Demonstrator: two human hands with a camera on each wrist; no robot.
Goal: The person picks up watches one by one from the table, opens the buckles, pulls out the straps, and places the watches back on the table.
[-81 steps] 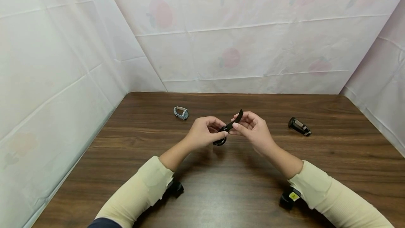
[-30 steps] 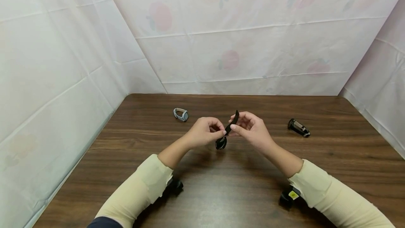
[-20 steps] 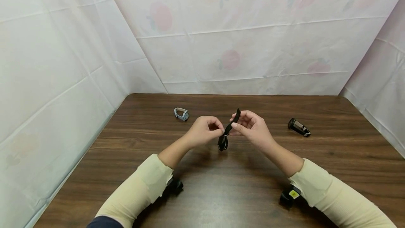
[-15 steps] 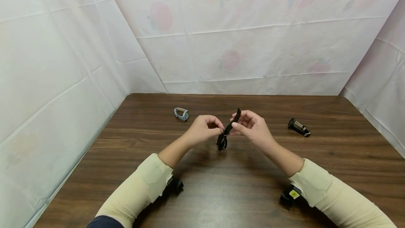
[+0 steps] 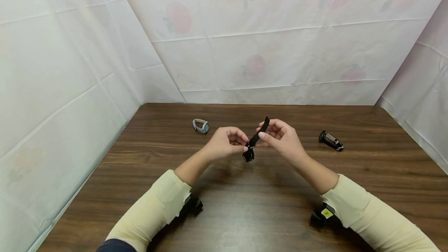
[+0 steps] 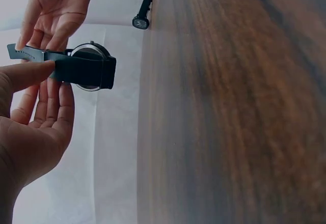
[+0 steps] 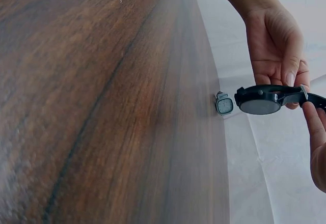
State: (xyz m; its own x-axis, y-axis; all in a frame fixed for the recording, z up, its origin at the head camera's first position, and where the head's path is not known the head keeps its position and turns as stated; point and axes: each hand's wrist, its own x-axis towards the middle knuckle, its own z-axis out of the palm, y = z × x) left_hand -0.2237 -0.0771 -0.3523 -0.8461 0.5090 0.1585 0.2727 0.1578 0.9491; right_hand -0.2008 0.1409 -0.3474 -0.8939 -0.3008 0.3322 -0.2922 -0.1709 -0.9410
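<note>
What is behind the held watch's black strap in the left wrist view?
A round watch case, its edges showing above and below the strap; pale cloth is farther back. The case's middle is covered, so it cannot be seen.

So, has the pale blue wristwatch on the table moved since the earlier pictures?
No, in the head view the pale blue wristwatch keeps its place against the table's back edge.
</note>
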